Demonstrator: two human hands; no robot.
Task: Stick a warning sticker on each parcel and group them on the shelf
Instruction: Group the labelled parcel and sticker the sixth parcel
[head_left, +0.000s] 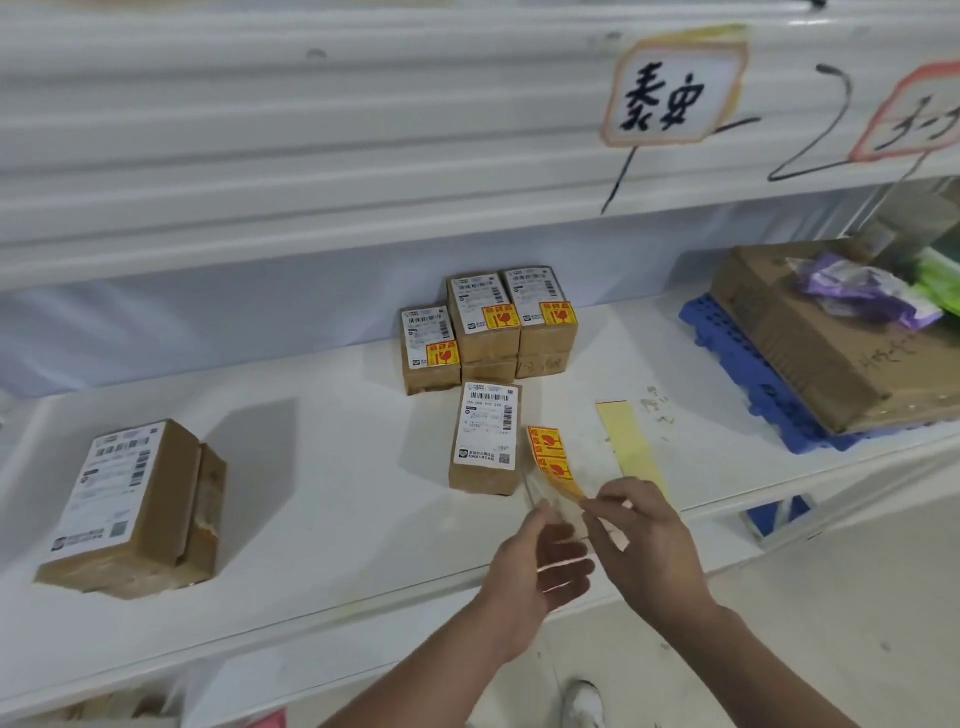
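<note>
Right hand (641, 545): fingertips pinch the lower end of the sticker strip (553, 460), above the front edge of the shelf (337, 467). Left hand (530, 564): close beside the right, thumb raised against the strip's clear film, fingers blurred; whether it grips cannot be told.

Sticker strip: two yellow-and-red warning stickers, held just beside the lone parcel (485, 436).

Lone parcel: small brown box lying flat mid-shelf, white shipping label up.

Stickered parcels (488, 325): brown boxes grouped touching at the back of the shelf, three warning stickers showing, two boxes stacked on others.

Large parcel (130, 509): far left, well apart from the group, shipping label up.

Backing strip (631, 447): pale yellow, flat on the shelf right of the stickers.

Blue pallet (737, 364): right end of the shelf, carrying a cardboard box (810, 338).
</note>
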